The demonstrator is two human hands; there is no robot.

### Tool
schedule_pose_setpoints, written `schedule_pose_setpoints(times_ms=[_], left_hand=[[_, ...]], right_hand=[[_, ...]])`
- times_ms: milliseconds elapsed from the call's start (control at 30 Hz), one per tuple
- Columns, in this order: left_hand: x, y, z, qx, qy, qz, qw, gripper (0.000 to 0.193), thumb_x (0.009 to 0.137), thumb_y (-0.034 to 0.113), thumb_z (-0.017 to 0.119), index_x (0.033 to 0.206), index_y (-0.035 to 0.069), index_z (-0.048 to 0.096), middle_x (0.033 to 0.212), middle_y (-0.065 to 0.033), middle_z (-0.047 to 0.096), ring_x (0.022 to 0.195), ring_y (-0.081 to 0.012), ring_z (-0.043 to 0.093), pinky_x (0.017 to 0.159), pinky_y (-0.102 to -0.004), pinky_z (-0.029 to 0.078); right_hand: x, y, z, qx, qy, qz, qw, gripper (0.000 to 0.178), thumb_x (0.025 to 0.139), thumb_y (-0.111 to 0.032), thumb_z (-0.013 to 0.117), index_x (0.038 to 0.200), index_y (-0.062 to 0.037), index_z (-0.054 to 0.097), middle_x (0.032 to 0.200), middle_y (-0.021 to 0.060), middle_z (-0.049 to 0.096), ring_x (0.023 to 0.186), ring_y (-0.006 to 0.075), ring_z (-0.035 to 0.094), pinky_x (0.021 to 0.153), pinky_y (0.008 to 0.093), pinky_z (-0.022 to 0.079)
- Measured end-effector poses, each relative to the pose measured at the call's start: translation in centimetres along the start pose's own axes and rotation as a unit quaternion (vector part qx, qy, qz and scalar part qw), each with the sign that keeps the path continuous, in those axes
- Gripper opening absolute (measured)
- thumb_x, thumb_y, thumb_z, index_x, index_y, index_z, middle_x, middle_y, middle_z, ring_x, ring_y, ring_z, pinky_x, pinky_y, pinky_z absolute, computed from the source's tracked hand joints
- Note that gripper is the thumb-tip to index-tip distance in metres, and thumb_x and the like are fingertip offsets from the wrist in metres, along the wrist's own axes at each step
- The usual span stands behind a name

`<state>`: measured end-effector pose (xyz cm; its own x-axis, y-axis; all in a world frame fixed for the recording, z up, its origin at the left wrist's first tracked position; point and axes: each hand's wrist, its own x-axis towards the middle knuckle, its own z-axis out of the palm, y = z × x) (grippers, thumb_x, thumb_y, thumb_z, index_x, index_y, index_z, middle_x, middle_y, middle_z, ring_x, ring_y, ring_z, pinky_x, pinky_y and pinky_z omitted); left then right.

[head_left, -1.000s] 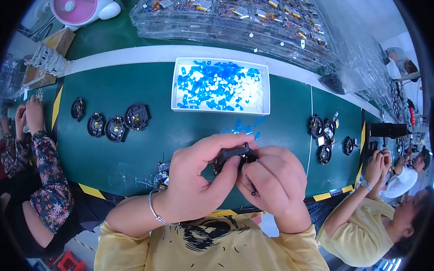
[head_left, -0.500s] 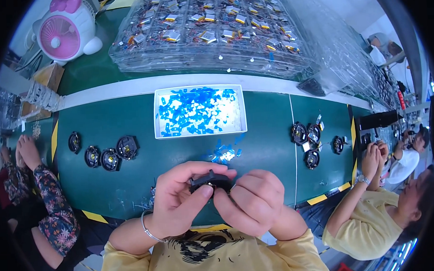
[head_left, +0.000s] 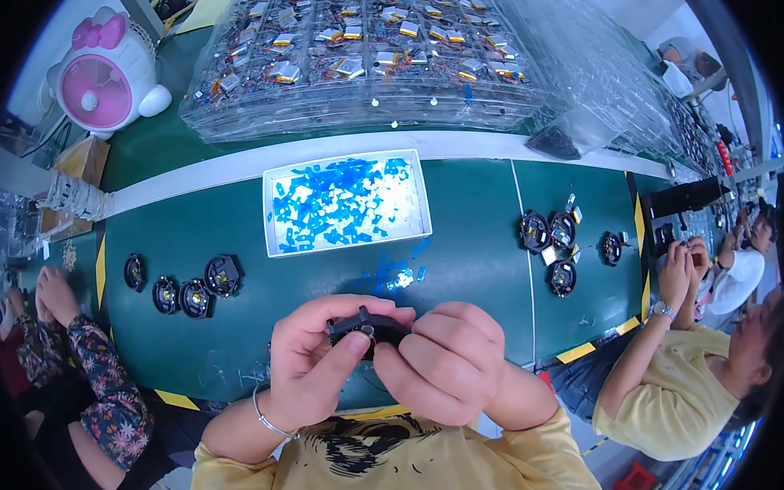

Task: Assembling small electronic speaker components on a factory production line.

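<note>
In front of my chest, my left hand (head_left: 314, 356) grips a black round plastic housing (head_left: 382, 325), tilted on edge, thumb on its near face and fingers behind it. My right hand (head_left: 452, 359) is closed against the housing's right side, fingers curled and pinched together. Whatever sits between those fingertips is hidden. Just beyond my hands lies a small loose pile of blue film pieces (head_left: 397, 278). Farther back, a white box (head_left: 274, 246) holds many more blue pieces.
Several black housings (head_left: 195, 297) lie at left, and more housings (head_left: 561, 278) with silver cells at right. Clear trays (head_left: 362, 116) of wired battery cells fill the back. A pink-and-white fan (head_left: 101, 82) stands back left. Co-workers (head_left: 664, 356) sit on both sides.
The whole view has shifted slightly. My left hand still has the housing, its angle a little changed, and my right hand stays closed against its right side.
</note>
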<state>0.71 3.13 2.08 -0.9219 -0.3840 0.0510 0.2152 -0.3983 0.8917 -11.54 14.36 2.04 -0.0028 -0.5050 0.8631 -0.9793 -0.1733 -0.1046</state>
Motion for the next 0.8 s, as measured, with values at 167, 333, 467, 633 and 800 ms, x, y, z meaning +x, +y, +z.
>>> schedule_pose_setpoints(times_ms=[167,333,467,633,800], left_hand=[[0.0,0.1,-0.3,0.001,-0.02,0.005,1.0,0.03,0.09,-0.004,0.044,0.119,-0.007,0.051,0.115,-0.0217,0.06,0.106,-0.0233,0.06,0.094,-0.0346,0.047],[0.0,0.4,0.1,0.047,0.013,-0.013,0.999,0.034,0.088,-0.012,0.043,0.121,-0.006,0.051,0.116,-0.0187,0.06,0.106,-0.0199,0.059,0.092,-0.0305,0.048],[0.1,0.0,0.2,0.107,0.037,0.005,0.994,0.035,0.087,-0.013,0.045,0.12,-0.005,0.053,0.111,-0.0151,0.062,0.103,-0.0154,0.059,0.088,-0.0271,0.049],[-0.1,0.0,-0.1,0.179,0.048,0.027,0.982,0.036,0.084,-0.015,0.043,0.117,-0.006,0.054,0.108,-0.0179,0.064,0.102,-0.0186,0.061,0.088,-0.0283,0.048],[0.0,-0.2,-0.2,0.257,0.054,0.057,0.963,0.036,0.083,-0.015,0.045,0.116,-0.005,0.055,0.106,-0.0166,0.065,0.098,-0.0181,0.064,0.083,-0.027,0.051]], right_hand=[[-0.4,0.1,-0.3,0.041,-0.014,0.028,0.999,0.017,0.061,-0.003,0.069,0.077,-0.007,0.064,0.075,0.0031,0.054,0.065,0.0182,0.055,0.054,0.0288,0.047],[0.1,0.3,-0.4,0.139,-0.024,0.148,0.979,0.021,0.06,0.001,0.069,0.077,-0.0055,0.06,0.078,0.0067,0.055,0.064,0.0212,0.056,0.054,0.0318,0.047],[0.5,0.1,0.0,0.13,-0.05,0.189,0.972,0.016,0.063,-0.001,0.068,0.077,-0.0046,0.06,0.08,0.0086,0.055,0.064,0.0214,0.056,0.055,0.0306,0.046],[0.8,-0.5,0.2,0.103,-0.072,0.196,0.972,0.015,0.063,-0.002,0.067,0.075,-0.004,0.059,0.079,0.0087,0.056,0.065,0.0213,0.055,0.056,0.0299,0.046],[0.9,-0.6,0.1,0.104,-0.093,0.218,0.966,0.015,0.061,-0.002,0.066,0.074,-0.0036,0.058,0.077,0.0089,0.057,0.065,0.0212,0.054,0.058,0.0287,0.046]])
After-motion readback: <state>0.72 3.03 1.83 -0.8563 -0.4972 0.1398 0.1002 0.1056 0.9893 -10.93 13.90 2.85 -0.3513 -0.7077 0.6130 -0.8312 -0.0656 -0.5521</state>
